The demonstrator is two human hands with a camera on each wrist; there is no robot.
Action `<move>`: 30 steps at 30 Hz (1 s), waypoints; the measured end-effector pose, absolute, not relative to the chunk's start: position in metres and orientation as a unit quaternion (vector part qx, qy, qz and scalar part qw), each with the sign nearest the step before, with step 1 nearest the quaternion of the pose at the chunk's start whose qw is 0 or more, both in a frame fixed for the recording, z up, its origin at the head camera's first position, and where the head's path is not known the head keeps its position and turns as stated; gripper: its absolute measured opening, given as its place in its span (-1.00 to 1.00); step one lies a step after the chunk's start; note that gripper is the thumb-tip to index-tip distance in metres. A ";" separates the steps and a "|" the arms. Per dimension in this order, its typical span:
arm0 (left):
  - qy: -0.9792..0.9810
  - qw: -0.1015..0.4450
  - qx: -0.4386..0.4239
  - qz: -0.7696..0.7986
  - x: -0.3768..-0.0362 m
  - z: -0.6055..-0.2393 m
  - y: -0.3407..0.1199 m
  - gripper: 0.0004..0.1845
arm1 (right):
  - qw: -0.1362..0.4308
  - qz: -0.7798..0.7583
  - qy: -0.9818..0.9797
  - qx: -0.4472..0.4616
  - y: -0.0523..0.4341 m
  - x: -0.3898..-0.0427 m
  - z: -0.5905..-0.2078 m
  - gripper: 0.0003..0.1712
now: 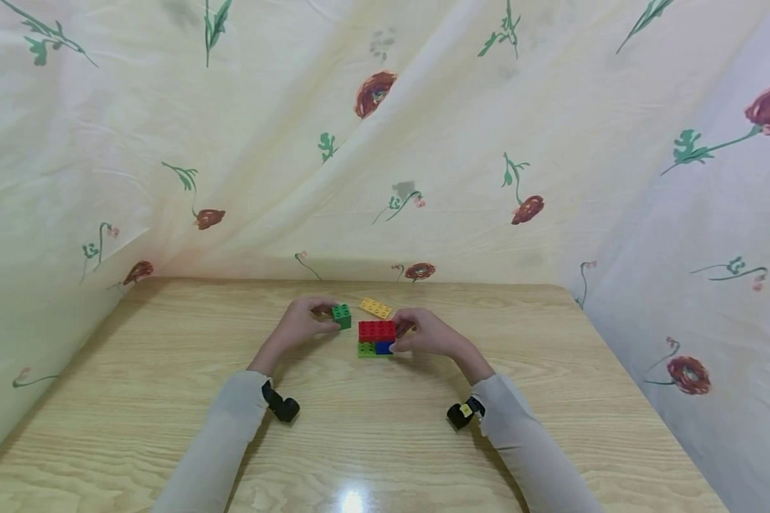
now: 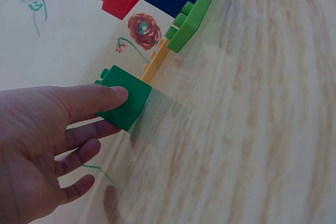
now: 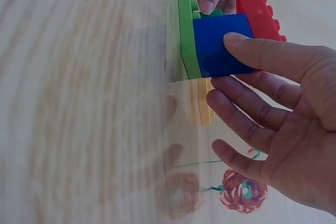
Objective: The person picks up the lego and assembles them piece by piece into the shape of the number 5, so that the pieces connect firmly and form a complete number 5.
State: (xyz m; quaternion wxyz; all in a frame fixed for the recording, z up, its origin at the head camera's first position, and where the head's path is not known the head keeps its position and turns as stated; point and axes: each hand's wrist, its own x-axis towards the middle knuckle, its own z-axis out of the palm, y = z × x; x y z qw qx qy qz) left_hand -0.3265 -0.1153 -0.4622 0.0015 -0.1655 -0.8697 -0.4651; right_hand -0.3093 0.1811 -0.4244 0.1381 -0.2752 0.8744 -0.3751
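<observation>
My left hand [image 1: 306, 320] pinches a dark green building brick [image 2: 126, 98] between thumb and fingers, just left of a small stack. In that stack a light green plate [image 3: 186, 38] lies at the bottom. A blue brick [image 3: 220, 45] sits on its right part, and a red brick [image 1: 377, 330] lies on top, overhanging the plate's bare studs on the left. My right hand [image 1: 423, 331] grips the stack's right end, its thumb on the blue brick and the other fingers behind.
A flat yellow plate [image 1: 376, 308] lies on the wooden table [image 1: 372, 434] behind the stack. A flowered cloth [image 1: 282, 142] hangs along the table's back edge and at both sides. Each wrist carries a small black camera [image 1: 285, 408].
</observation>
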 end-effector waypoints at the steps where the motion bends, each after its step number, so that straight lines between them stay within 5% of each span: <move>1: -0.869 0.002 -0.165 -0.466 -0.326 -0.462 -0.115 -0.56 | 0.138 -0.374 0.875 -0.274 0.181 -0.309 -0.424 -0.67; 30: -0.871 -0.003 -0.145 -0.469 -0.324 -0.447 -0.120 -0.57 | 0.121 -0.369 0.878 -0.282 0.183 -0.310 -0.419 -0.67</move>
